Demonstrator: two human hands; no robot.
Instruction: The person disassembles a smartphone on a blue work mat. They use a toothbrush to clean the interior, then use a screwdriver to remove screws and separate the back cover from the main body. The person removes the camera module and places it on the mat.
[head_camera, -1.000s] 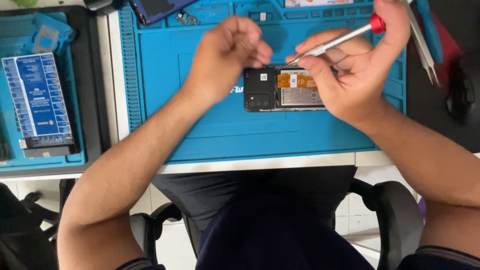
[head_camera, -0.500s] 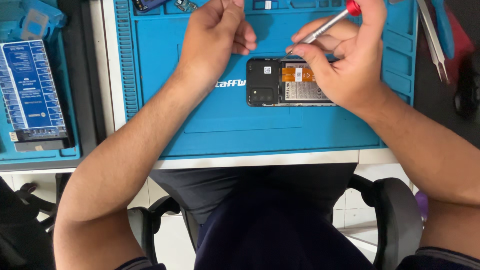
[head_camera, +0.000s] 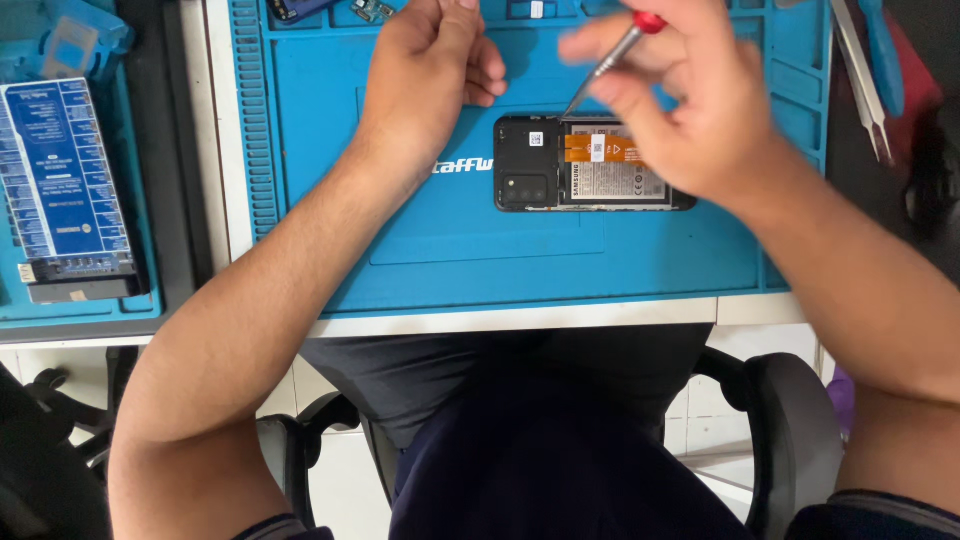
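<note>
Head view shows the right hand (head_camera: 690, 110) grasping a red-capped screwdriver (head_camera: 605, 62), its tip at the far edge of the opened phone (head_camera: 590, 165) lying on the blue mat (head_camera: 420, 250) on the tabletop. The left hand (head_camera: 430, 70) is loosely clenched, holding nothing visible, just left of the phone.

The blue mat (head_camera: 450, 250) had a wide bare strip in front of the open phone (head_camera: 590, 165), from the phone down to the table edge. A hand could slide there with nothing in its way. The left hand (head_camera: 430, 70) sat just left of the phone's top corner. The right hand (head_camera: 680, 100) hung over the phone's right end with a thin screwdriver (head_camera: 605, 62) slanting down to it. Both forearms closed off the 2 sides. Small parts (head_camera: 372, 10) crowded the mat's far edge. Tweezers (head_camera: 862, 75) lay along the right side. A blue box (head_camera: 60, 190) filled the tray at far left.
</note>
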